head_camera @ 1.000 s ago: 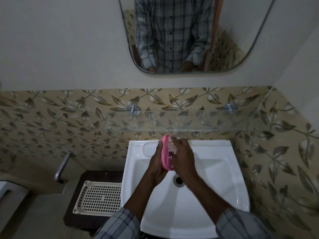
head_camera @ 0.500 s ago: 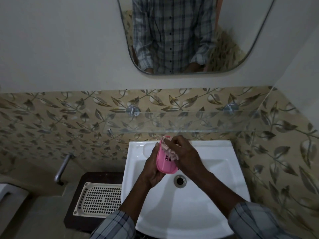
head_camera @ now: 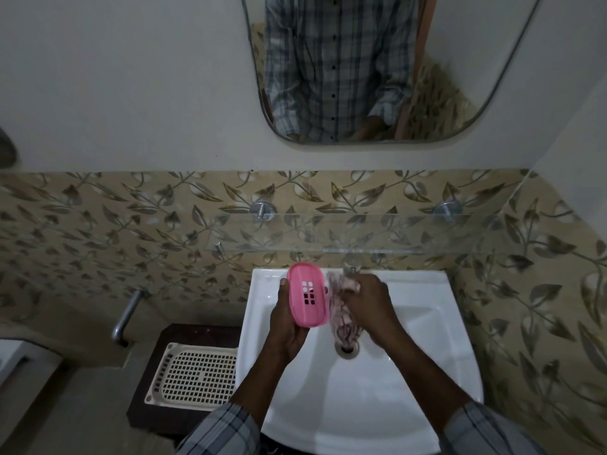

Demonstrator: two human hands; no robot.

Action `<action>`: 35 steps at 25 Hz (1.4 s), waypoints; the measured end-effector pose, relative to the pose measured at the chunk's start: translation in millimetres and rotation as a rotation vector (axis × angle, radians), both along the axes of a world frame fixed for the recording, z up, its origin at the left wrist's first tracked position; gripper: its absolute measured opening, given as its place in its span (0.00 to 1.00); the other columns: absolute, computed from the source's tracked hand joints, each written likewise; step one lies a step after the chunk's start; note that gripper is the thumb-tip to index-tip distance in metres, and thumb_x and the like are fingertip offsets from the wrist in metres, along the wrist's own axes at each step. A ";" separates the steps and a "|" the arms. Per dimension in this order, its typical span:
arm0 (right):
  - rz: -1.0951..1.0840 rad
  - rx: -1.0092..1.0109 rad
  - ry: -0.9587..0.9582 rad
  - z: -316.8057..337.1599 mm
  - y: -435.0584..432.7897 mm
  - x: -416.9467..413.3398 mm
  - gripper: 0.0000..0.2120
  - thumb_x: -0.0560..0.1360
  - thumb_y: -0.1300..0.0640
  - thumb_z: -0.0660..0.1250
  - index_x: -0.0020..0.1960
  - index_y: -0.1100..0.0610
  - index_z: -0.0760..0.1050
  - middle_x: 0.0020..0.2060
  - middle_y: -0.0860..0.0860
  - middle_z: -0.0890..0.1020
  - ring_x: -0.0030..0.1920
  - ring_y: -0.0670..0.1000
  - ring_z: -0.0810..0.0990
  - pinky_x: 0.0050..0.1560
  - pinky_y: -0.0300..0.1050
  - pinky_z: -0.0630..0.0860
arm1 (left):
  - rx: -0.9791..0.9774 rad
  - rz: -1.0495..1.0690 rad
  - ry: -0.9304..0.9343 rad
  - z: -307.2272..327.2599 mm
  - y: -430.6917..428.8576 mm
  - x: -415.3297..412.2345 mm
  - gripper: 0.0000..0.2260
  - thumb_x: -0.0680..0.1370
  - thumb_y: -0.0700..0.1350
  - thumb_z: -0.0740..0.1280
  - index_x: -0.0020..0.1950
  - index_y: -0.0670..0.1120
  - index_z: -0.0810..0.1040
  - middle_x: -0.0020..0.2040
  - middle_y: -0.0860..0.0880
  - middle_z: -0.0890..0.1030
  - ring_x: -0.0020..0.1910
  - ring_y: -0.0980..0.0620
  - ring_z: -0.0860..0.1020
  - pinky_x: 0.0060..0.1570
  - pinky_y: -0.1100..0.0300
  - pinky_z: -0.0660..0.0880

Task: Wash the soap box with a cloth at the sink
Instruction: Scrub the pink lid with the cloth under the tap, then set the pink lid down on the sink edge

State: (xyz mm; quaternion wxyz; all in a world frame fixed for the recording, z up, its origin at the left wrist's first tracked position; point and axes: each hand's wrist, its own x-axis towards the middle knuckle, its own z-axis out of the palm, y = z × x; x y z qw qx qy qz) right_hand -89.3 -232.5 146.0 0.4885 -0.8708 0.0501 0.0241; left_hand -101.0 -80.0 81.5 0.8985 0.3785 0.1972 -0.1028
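Over the white sink (head_camera: pixel 427 323), the left hand (head_camera: pixel 287 326) grips the pink soap box (head_camera: pixel 307 295). Just beside it, the right hand (head_camera: pixel 369 305) is closed around a bunched cloth (head_camera: pixel 341 320).

The left hand (head_camera: pixel 289 326) is gripping the pink oval plastic soap box (head_camera: pixel 307 294) from below, its slotted face turning up toward the camera. Just right of that grip, the right hand (head_camera: pixel 368 303) is bunching a pale patterned cloth (head_camera: pixel 341 318), which is hanging down beside the box, touching its right edge. Both are hovering over the white rectangular ceramic sink (head_camera: pixel 427 323), the cloth's tail dangling above the round metal drain (head_camera: pixel 346 349). Left of the grip, a cream perforated plastic tray (head_camera: pixel 193 376) is sitting on a dark stand.
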 end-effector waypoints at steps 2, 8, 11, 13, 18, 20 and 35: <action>0.068 -0.058 -0.144 5.0 15.9 -8.8 0.09 0.73 0.67 0.67 0.51 0.61 0.83 0.45 0.56 0.85 0.46 0.55 0.83 0.40 0.30 0.75 | 0.001 -0.011 0.014 3.8 -4.9 0.6 0.26 0.83 0.59 0.54 0.70 0.41 0.73 0.59 0.37 0.82 0.56 0.41 0.81 0.57 0.46 0.79; 0.407 -0.133 -0.379 -24.5 -12.8 -38.3 0.19 0.65 0.65 0.69 0.53 0.50 0.83 0.50 0.52 0.85 0.49 0.52 0.83 0.48 0.45 0.80 | -0.011 -0.035 0.074 0.2 6.4 -2.4 0.31 0.81 0.61 0.55 0.73 0.38 0.69 0.54 0.35 0.81 0.52 0.38 0.80 0.53 0.44 0.80; -0.030 0.265 -0.033 -29.4 -25.2 -17.1 0.11 0.72 0.60 0.69 0.52 0.50 0.82 0.46 0.50 0.86 0.46 0.51 0.85 0.49 0.50 0.82 | -0.118 -0.171 -0.003 -2.9 19.9 -4.2 0.37 0.74 0.63 0.67 0.73 0.38 0.70 0.59 0.34 0.79 0.53 0.38 0.80 0.54 0.45 0.80; -0.116 0.578 0.167 -35.3 -34.4 -0.1 0.13 0.74 0.69 0.66 0.56 0.59 0.80 0.47 0.58 0.86 0.47 0.59 0.85 0.52 0.58 0.82 | -0.145 -0.303 -0.046 3.2 20.8 -5.2 0.37 0.68 0.61 0.76 0.68 0.38 0.76 0.61 0.34 0.79 0.55 0.38 0.81 0.55 0.44 0.79; -0.078 0.973 0.368 -39.3 -33.5 15.9 0.12 0.76 0.72 0.60 0.56 0.67 0.78 0.45 0.65 0.84 0.43 0.62 0.84 0.45 0.53 0.81 | -0.302 -0.384 -0.024 9.0 9.9 -6.7 0.39 0.64 0.57 0.81 0.70 0.40 0.75 0.62 0.35 0.79 0.56 0.38 0.80 0.53 0.44 0.80; -0.131 0.944 0.394 -45.9 -31.2 18.1 0.10 0.77 0.69 0.62 0.56 0.68 0.77 0.43 0.63 0.85 0.40 0.60 0.85 0.41 0.50 0.81 | -0.318 -0.380 -0.008 5.3 8.9 -7.7 0.39 0.65 0.57 0.80 0.70 0.39 0.75 0.62 0.35 0.79 0.56 0.38 0.80 0.53 0.44 0.80; 0.144 0.806 0.148 -37.5 -61.4 14.6 0.13 0.69 0.60 0.74 0.54 0.58 0.84 0.48 0.56 0.86 0.47 0.53 0.84 0.46 0.49 0.81 | -0.131 -0.357 0.033 -29.9 18.0 -15.1 0.38 0.75 0.66 0.65 0.71 0.36 0.72 0.67 0.30 0.75 0.64 0.31 0.75 0.62 0.38 0.74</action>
